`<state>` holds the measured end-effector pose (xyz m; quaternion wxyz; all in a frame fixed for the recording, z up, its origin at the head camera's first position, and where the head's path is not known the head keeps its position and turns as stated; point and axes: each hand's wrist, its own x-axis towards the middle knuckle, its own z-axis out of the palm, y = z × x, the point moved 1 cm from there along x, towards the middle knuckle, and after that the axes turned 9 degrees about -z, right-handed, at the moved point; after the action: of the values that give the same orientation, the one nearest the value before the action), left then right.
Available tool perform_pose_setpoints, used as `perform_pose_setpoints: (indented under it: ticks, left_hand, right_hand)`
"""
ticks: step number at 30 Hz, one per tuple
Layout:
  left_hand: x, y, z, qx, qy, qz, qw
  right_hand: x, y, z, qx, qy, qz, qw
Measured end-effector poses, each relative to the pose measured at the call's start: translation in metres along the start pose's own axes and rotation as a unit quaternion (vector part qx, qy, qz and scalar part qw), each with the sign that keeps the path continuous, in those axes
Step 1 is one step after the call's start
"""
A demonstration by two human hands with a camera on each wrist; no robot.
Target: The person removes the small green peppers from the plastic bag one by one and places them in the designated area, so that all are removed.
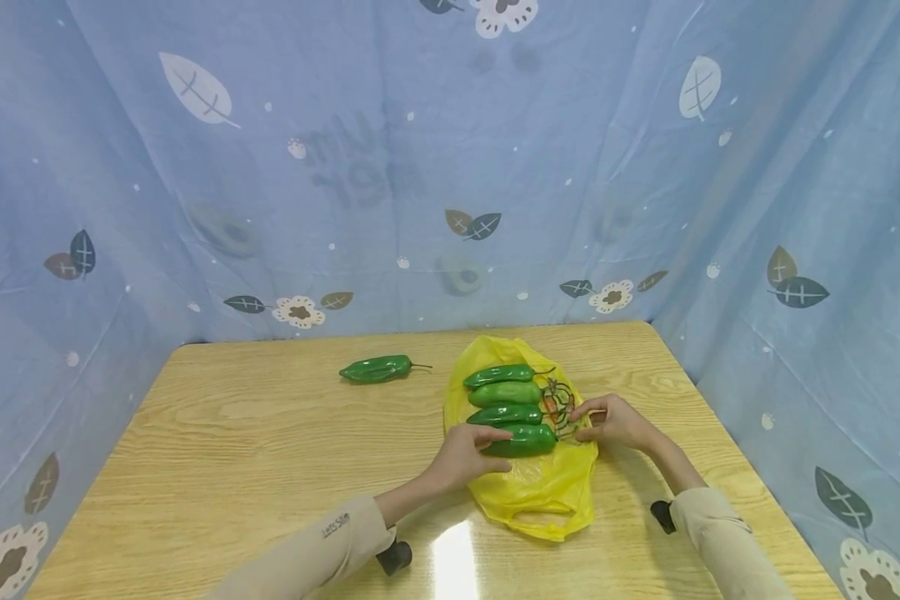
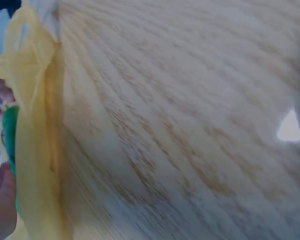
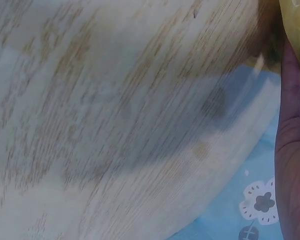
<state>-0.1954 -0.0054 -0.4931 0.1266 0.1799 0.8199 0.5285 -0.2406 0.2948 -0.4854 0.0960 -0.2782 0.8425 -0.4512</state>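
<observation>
Four long green peppers lie in a row on a flattened yellow plastic bag (image 1: 540, 487), their stems to the right. My left hand (image 1: 457, 461) holds the nearest green pepper (image 1: 532, 442) by its left end, fingers over it and thumb on the near side. Over the bag's right edge, my right hand (image 1: 621, 423) has thumb and forefinger spread close to that pepper's stem. Several small thin chillies (image 1: 557, 404), reddish and dark, lie by the stems. In the left wrist view, the bag (image 2: 35, 140) hides most of the green pepper (image 2: 10, 130).
Another green pepper (image 1: 378, 369) lies alone on the wooden table (image 1: 270, 450), left of the bag. A blue patterned curtain (image 1: 390, 167) stands behind the table and along both sides.
</observation>
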Motion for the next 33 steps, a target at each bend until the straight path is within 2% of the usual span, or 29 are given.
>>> perform_pose_setpoints:
  ticks: [3,10,14,17,20,26,33]
  left_hand:
    - [0.001,-0.002,0.001,0.025,0.004,0.011,0.9996]
    - [0.007,-0.002,-0.001,0.078,0.012,0.013,0.9968]
    - [0.013,-0.005,-0.003,0.091,0.013,0.026,0.9954]
    - [0.018,-0.008,-0.004,0.088,0.009,0.032,0.9956]
    - [0.020,-0.010,-0.004,0.075,0.005,0.026,0.9968]
    - [0.024,-0.015,-0.003,0.023,-0.007,-0.009,0.9997]
    - [0.026,-0.018,0.001,0.043,-0.020,-0.011,0.9988]
  right_hand:
    - [0.000,-0.001,0.001,0.002,0.001,-0.008,1.0000]
    - [-0.001,-0.002,0.002,0.028,0.000,0.004,0.9996]
    - [-0.001,-0.001,0.002,0.038,-0.001,0.006,0.9993]
    - [0.000,0.000,0.002,0.034,-0.002,0.004,0.9994]
    - [0.000,0.001,0.003,0.028,-0.004,0.004,0.9996]
    - [0.000,0.002,0.004,0.031,-0.006,0.009,0.9995]
    - [-0.001,0.002,0.004,0.040,-0.006,0.011,0.9991]
